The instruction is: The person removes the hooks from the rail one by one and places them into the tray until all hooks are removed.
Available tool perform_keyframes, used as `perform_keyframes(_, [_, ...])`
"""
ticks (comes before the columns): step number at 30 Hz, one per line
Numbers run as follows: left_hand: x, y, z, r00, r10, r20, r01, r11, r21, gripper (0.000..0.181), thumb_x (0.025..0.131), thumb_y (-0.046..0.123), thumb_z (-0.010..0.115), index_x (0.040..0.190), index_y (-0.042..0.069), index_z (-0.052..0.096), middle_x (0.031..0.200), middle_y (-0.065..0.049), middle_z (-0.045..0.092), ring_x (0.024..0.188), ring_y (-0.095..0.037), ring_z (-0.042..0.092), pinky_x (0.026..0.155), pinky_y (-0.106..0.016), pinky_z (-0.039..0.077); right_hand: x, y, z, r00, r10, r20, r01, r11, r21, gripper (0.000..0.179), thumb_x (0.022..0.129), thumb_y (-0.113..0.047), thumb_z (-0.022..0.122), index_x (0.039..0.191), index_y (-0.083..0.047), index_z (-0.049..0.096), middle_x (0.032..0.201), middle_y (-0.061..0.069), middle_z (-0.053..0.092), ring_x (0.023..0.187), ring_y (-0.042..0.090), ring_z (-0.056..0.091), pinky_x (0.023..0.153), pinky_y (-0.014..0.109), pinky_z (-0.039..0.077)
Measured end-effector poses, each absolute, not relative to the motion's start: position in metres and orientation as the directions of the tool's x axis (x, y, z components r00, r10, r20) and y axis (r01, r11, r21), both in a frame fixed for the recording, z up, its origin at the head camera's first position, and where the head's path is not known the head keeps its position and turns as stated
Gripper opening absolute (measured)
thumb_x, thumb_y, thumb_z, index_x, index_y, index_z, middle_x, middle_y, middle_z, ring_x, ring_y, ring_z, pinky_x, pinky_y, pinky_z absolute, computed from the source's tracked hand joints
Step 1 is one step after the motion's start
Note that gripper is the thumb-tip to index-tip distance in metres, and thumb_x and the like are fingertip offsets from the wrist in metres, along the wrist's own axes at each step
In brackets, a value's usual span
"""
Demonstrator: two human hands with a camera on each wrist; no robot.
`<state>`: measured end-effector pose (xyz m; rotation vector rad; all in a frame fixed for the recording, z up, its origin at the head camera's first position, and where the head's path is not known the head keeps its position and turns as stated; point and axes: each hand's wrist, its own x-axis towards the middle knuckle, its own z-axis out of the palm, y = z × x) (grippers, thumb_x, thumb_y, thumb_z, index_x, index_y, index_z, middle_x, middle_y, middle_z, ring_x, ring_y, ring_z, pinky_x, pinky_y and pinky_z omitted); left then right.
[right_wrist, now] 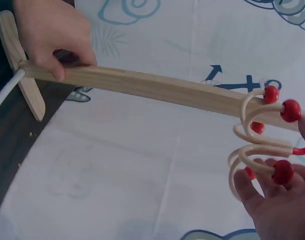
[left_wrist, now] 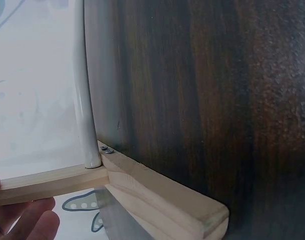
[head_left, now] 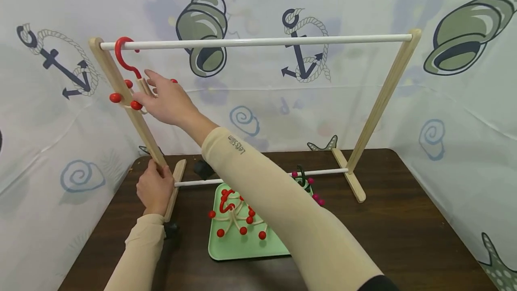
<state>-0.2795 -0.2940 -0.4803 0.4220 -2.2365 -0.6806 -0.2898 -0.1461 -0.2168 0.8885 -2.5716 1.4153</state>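
My left hand (head_left: 155, 188) grips the wooden left post (head_left: 139, 125) of a stand close to its foot; in the left wrist view, fingertips (left_wrist: 40, 220) show below the post. Up high, my right hand (head_left: 167, 102) has its thumb and fingers about the cream stem of a hooked hanger (right_wrist: 252, 120). Its red hook (head_left: 121, 55) goes over the white top rod (head_left: 242, 43) near the left end. Curved cream prongs tipped with red balls (right_wrist: 282, 171) spread below the stem. How firmly the right fingers hold it is partly hidden.
A green tray (head_left: 250, 253) on the dark table (head_left: 404, 237) carries more red-balled hangers (head_left: 232, 208). Behind my right forearm, a dark hook with magenta balls (head_left: 317, 199) partly shows. The right post (head_left: 381, 100) and lower rod (head_left: 198, 183) complete the stand's frame.
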Motion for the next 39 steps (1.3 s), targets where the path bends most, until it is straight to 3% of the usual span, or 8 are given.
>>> perform_keyframes(5, [-0.281,-0.291,-0.478,-0.666,-0.474,0.577,-0.067,0.807,0.586,0.021,0.093,0.019,0.062,0.099,0.0,0.06,0.08,-0.022,0.065,0.072,-0.046,0.062,0.059,-0.059,0.041,-0.294,-0.149,-0.219,-0.853,-0.424,0.305,-0.48,0.407,-0.777,0.058,0.097,-0.033,0.061,0.15,-0.024,0.039,0.133,-0.01,0.059,0.113,0.003,0.057,0.082,0.02,0.048])
perform_keyframes(12, [-0.285,-0.288,-0.48,-0.674,-0.483,0.56,-0.08,0.8,0.594,0.021,0.093,0.02,0.062,0.099,0.001,0.06,0.081,-0.021,0.065,0.074,-0.047,0.062,0.061,-0.059,0.042,-0.296,-0.147,-0.216,-0.875,-0.374,0.308,-0.463,0.461,-0.757,0.049,0.093,-0.034,0.067,0.139,-0.026,0.054,0.109,-0.01,0.062,0.091,0.002,0.055,0.068,0.018,0.045])
perform_keyframes(20, [-0.284,-0.287,-0.483,-0.691,-0.49,0.531,-0.092,0.789,0.608,0.021,0.094,0.022,0.06,0.101,0.002,0.06,0.083,-0.02,0.065,0.077,-0.047,0.062,0.062,-0.06,0.041,-0.292,-0.141,-0.219,-0.927,-0.194,0.321,-0.375,0.47,-0.799,0.029,0.09,-0.033,0.072,0.118,-0.027,0.069,0.089,-0.014,0.064,0.075,0.001,0.055,0.061,0.02,0.044])
perform_keyframes(26, [-0.282,-0.288,-0.485,-0.679,-0.493,0.545,-0.085,0.79,0.608,0.02,0.093,0.022,0.061,0.099,0.002,0.06,0.081,-0.02,0.065,0.076,-0.046,0.062,0.062,-0.06,0.042,-0.296,-0.128,-0.218,-0.906,-0.221,0.362,-0.424,0.47,-0.774,0.023,0.089,-0.033,0.072,0.111,-0.025,0.072,0.089,-0.014,0.065,0.077,0.002,0.056,0.064,0.021,0.044])
perform_keyframes(39, [-0.278,-0.297,-0.483,-0.671,-0.499,0.549,-0.095,0.792,0.603,0.02,0.093,0.022,0.061,0.099,0.003,0.06,0.082,-0.021,0.065,0.077,-0.049,0.062,0.063,-0.061,0.041,-0.289,-0.084,-0.182,-0.856,-0.275,0.438,-0.514,0.369,-0.774,0.025,0.09,-0.026,0.072,0.112,-0.014,0.069,0.099,-0.006,0.069,0.089,0.004,0.06,0.073,0.02,0.046])
